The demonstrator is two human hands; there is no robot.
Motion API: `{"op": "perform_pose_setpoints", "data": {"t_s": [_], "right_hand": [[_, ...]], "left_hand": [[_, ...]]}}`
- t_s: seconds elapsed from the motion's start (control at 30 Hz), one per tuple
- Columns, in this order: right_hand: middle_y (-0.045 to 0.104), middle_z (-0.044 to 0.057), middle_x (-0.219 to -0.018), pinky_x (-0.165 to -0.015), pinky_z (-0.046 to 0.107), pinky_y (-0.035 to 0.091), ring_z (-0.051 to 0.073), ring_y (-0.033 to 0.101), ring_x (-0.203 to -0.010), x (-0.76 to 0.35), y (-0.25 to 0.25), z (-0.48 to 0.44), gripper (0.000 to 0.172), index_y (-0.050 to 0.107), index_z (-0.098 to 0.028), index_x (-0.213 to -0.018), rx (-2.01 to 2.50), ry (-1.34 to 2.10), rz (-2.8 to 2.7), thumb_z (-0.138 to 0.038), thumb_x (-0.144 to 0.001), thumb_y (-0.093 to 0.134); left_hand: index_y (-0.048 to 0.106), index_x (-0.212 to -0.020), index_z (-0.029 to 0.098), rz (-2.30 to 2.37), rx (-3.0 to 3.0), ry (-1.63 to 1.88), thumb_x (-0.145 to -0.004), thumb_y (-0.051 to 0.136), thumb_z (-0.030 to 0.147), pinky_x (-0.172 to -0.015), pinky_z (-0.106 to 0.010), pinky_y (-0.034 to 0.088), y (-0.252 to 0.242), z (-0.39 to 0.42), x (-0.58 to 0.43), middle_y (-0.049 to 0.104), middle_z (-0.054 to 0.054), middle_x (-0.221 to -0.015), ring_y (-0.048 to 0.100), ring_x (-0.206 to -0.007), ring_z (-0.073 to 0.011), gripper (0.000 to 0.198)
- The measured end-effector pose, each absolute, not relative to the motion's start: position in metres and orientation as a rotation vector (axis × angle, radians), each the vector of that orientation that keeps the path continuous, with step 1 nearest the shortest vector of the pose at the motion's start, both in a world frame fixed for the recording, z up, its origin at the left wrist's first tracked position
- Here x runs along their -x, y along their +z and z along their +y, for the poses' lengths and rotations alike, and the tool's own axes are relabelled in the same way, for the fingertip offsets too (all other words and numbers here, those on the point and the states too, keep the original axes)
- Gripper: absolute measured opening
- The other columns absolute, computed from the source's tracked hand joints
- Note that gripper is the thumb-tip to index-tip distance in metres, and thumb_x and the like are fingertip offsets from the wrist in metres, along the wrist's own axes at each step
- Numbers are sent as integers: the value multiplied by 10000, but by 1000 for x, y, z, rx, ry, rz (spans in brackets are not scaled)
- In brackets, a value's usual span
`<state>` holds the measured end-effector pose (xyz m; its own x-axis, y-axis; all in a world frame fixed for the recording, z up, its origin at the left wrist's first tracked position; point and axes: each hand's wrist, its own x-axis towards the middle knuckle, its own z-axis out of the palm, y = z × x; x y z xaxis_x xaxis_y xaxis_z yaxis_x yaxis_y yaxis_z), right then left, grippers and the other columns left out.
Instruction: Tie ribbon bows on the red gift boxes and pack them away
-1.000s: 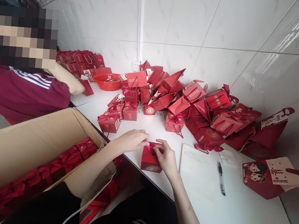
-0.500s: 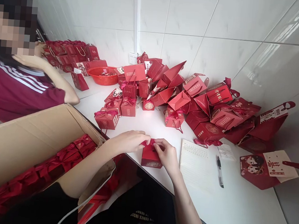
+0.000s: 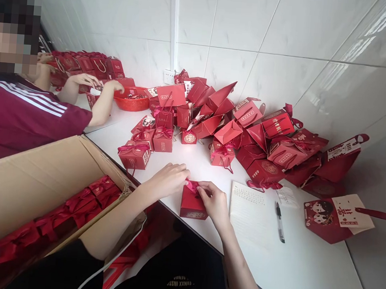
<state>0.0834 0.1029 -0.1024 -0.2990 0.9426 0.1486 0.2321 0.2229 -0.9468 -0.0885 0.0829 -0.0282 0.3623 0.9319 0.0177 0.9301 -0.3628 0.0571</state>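
Okay so the white table [image 3: 322,279] is the biggest thing here, running under both hands and off past the right one. The cardboard carton [image 3: 37,172] comes next, left of the left hand and a bit nearer the body, with ribboned boxes [image 3: 90,199] packed inside. Out beyond both hands there's a messy heap of red boxes [image 3: 229,133], some tipped over and leaning on each other. Notebook [image 3: 247,215] lies just right of the right hand.

Now the small stuff. The red gift box [image 3: 193,202] sits upright between the two hands, below the fingertips, basically at the table's near edge. Pen's [image 3: 280,223] further out to the right, past the notebook page. Smallest is the pink ribbon [image 3: 192,186] on top of the box: left hand [image 3: 173,178] is curled with an end pinched, and right hand [image 3: 215,204] looks to be pinching it too, thumb against finger.

What'd worry me: that edge. A hard tug toward the body could drag the box right off. Uneven pulling would probably leave the ribbon lopsided, and since it looks slick, a loose pinch might let it slip. Squeezing too hard could dent the lid.
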Motion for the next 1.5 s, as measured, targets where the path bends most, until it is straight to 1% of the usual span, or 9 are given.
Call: {"op": "perform_pose_setpoints", "data": {"t_s": [0.1,0.2,0.43,0.67,0.9,1.03,1.13,1.33,1.5], "right_hand": [[721,26,-825,-743,307,528,189,681,-782,-85,-101,106,151,645,-212,-834,1106,1139,-1679,-316,-784,547],[712,24,-813,-715,300,517,181,667,-743,-86,-98,108,154,637,-210,-808,1120,1100,-1701,-330,-783,544],[694,12,-789,-704,280,486,165,645,-727,-90,-95,109,137,604,-204,-797,1011,1116,-1843,-293,-800,499],[683,10,-754,-706,275,472,165,631,-712,-87,-98,105,134,596,-202,-763,1061,1096,-1832,-277,-779,487],[660,0,-698,-662,271,466,160,604,-655,-84,-98,105,134,599,-202,-709,1076,1032,-1831,-243,-759,481],[679,10,-765,-698,284,480,165,621,-700,-85,-100,102,149,637,-210,-763,1023,1086,-1785,-264,-780,500],[685,22,-772,-710,303,500,169,632,-698,-87,-102,101,157,648,-206,-779,1008,1149,-1708,-316,-788,536],[694,34,-798,-729,317,529,173,652,-744,-85,-111,102,203,607,-200,-831,939,1268,-1522,-380,-743,637],[664,19,-762,-704,307,528,164,640,-719,-84,-118,102,246,558,-202,-775,949,1256,-1427,-400,-705,686]], "left_hand": [[602,-844,148,1711,-2609,94,-899,437,213,-792,-337,391,-30,86,89,576,-64,-896,544,-888,-210,186],[598,-836,170,1570,-2636,190,-898,444,215,-808,-322,381,-24,86,86,549,-42,-885,513,-901,-192,172],[631,-848,200,1412,-2660,215,-861,387,81,-813,-311,376,-12,89,75,518,-31,-863,481,-880,-181,272],[614,-885,195,1211,-2397,471,-827,410,89,-814,-270,415,-19,104,78,601,-17,-897,539,-899,-157,238],[605,-897,195,1251,-2235,520,-799,473,171,-735,-260,445,-20,107,78,641,-11,-911,581,-830,-152,166],[593,-820,189,1282,-2159,624,-784,490,198,-714,-263,452,-32,112,83,631,8,-827,568,-756,-137,110],[582,-792,179,1275,-2061,731,-772,523,227,-740,-270,460,-47,115,87,621,7,-806,568,-765,-137,79],[619,-788,164,1259,-1965,927,-786,558,265,-775,-284,468,-77,113,87,626,-29,-854,579,-815,-143,118],[651,-751,165,1272,-1921,1015,-827,524,276,-804,-309,468,-94,104,83,647,-51,-821,580,-872,-164,185]]}}
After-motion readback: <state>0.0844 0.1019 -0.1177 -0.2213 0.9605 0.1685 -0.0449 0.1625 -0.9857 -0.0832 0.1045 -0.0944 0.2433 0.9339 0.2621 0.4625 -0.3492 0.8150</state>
